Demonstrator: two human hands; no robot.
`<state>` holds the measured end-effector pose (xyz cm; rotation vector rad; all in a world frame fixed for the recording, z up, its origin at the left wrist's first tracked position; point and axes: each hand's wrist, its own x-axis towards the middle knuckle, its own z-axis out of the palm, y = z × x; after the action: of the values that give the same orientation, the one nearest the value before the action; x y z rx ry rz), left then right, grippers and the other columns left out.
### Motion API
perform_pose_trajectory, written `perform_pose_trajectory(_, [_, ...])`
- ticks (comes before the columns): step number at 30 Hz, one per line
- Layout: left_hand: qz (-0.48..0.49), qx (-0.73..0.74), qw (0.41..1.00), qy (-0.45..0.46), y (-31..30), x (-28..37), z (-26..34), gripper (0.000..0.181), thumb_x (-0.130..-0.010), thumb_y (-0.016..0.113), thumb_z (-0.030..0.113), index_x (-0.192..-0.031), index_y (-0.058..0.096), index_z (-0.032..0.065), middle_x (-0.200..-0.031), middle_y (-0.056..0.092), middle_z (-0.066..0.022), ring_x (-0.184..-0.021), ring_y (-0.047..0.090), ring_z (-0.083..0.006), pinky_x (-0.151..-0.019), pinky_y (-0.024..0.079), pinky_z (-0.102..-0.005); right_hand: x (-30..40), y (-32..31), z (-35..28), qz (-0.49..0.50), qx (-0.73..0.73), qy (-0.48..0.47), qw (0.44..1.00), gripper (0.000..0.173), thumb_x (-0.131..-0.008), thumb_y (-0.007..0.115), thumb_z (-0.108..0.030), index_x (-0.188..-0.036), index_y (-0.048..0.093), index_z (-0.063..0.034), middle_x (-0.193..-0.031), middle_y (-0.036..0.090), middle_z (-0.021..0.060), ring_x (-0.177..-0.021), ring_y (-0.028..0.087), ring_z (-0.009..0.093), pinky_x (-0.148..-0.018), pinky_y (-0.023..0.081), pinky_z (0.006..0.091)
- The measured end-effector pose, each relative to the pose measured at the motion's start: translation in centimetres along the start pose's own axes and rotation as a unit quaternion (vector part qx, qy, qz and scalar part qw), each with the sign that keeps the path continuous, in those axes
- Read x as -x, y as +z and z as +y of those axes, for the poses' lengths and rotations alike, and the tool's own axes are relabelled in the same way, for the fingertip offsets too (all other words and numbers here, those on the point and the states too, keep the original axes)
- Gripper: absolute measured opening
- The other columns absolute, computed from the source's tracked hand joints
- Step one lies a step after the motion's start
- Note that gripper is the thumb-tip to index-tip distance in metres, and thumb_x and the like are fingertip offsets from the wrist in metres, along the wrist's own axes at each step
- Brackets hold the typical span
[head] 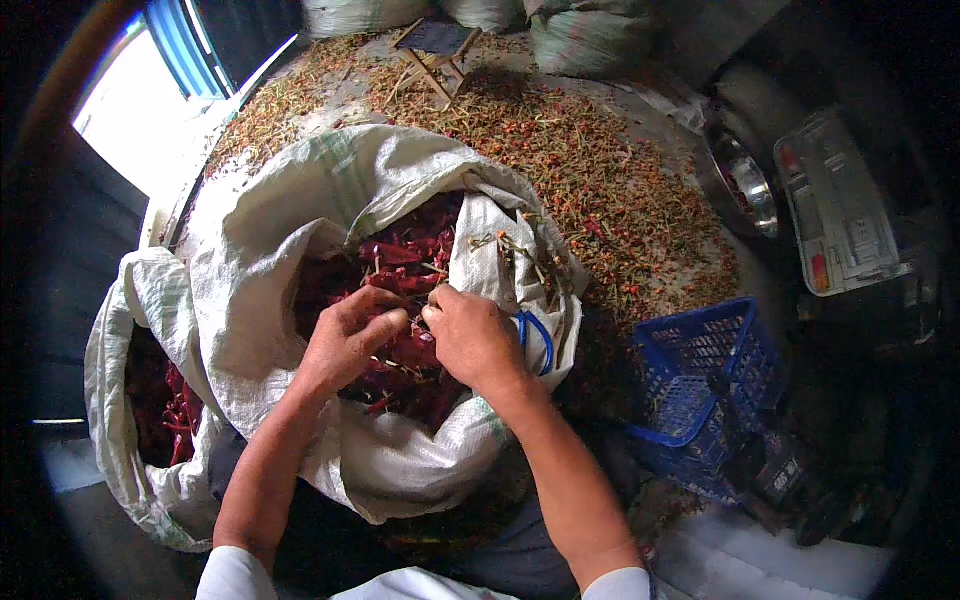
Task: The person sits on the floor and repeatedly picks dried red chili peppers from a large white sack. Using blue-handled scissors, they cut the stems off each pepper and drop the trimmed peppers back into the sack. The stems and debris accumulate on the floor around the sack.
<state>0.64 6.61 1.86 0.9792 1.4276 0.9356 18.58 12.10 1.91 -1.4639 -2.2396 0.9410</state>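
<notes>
Dried red chili peppers point(401, 259) fill the mouth of a large white woven sack point(255, 315) in front of me. Over them, my left hand point(352, 334) has its thumb and fingers drawn together near the sack's middle. My right hand point(469, 334) is just beside it, fingertips bent in at a pepper; a small piece seems to lie between the two hands, but what each one grips is hidden. Right of my right hand, blue scissor-like handles point(536, 341) rest on the folded sack cloth, where several cut stems point(510, 247) lie.
A second sack point(112, 375) of chilies stands at left. A blue plastic basket point(675, 435) is at right, with a metal bowl point(757, 187) farther back. Stems and scraps point(600, 195) cover the floor around a folding stool point(431, 60); full sacks point(592, 37) stand behind.
</notes>
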Motion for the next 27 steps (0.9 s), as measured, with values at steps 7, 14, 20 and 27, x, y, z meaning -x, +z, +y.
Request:
perform_pose_trajectory(7, [-0.015,-0.130,0.990,0.051,-0.7,0.2,0.7,0.055,-0.089,0.058,-0.005,-0.141,0.045,0.0098,-0.091,0.060,-0.0002,-0.073,0.052,-0.0074,-0.069,0.048,-0.0237,-1.1,1.5,0.2,0.011,-0.124,0.007,0.992,0.027,-0.095,0.058,-0.028,-0.100,0.061,-0.0012,-0.081,0.067,0.0194,-0.078,0.067,0.035,-0.070,0.051,0.0433])
perform_pose_trajectory(14, [0.048,-0.342,0.925,0.159,-1.5,-1.0,-1.7,0.046,-0.079,0.065,0.002,-0.124,0.057,0.0080,-0.088,0.066,-0.0226,-0.084,0.065,-0.0402,-0.071,0.053,-0.0427,-1.8,2.6,-0.5,0.148,-0.104,-0.035,0.983,0.028,-0.085,0.072,-0.025,-0.097,0.061,-0.0019,-0.082,0.066,0.0177,-0.077,0.066,0.035,-0.071,0.051,0.0438])
perform_pose_trajectory(20, [0.084,-0.345,0.907,0.227,-1.1,-1.0,-0.6,0.021,-0.080,0.065,0.003,-0.100,0.062,0.0029,-0.086,0.067,-0.0189,-0.080,0.065,-0.0379,-0.068,0.052,-0.0432,-1.1,2.2,-2.1,0.059,-0.205,-0.017,0.977,0.023,-0.087,0.073,-0.019,-0.092,0.063,0.0006,-0.078,0.069,0.0093,-0.069,0.065,0.014,-0.062,0.053,0.0305])
perform_pose_trajectory(27, [0.117,-0.160,0.966,0.168,-2.1,-1.8,-1.5,0.022,-0.081,0.064,-0.002,-0.102,0.061,0.0006,-0.076,0.065,-0.0193,-0.061,0.057,-0.0309,-0.061,0.047,-0.0318,-1.8,2.7,-2.8,0.073,-0.307,-0.022,0.949,0.022,-0.089,0.072,-0.022,-0.090,0.063,-0.0018,-0.079,0.066,0.0034,-0.073,0.062,0.010,-0.065,0.052,0.0270])
